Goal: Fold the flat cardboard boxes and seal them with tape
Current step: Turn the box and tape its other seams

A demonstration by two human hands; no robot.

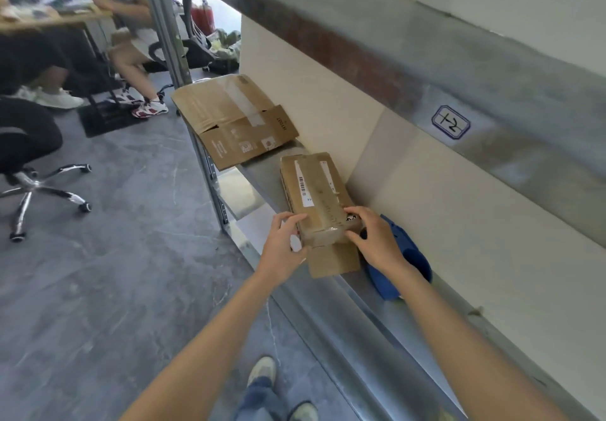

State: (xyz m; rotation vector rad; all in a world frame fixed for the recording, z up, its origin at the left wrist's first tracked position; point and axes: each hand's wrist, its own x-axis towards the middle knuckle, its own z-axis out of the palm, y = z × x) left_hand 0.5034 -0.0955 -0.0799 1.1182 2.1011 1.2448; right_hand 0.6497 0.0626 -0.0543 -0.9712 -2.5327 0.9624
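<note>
Over at the left of the frame an office chair [36, 184] stands on the grey floor, well apart from the work. Further in, towards the upper middle, a flat cardboard box [229, 119] lies unfolded on the metal shelf [259, 166], one corner hanging past the front edge. Nearer, at the middle of the frame, the left hand [284, 246] has its fingers curled round the near left corner of the small box [314, 187], which sits folded on the shelf with shiny tape over its near end. The right hand [373, 240] grips the opposite corner, fingers on top and thumb against the end. A brown flap juts out below the box, between the hands, not yet shut. Just right of that, partly under the wrist, lies a blue tape dispenser [406, 256]. I'd worry that pressing hard on that end could push the box along the slick metal, or crease the tape before the loose flap is tucked, leaving a poor seal; a careless right wrist might also knock the dispenser.
</note>
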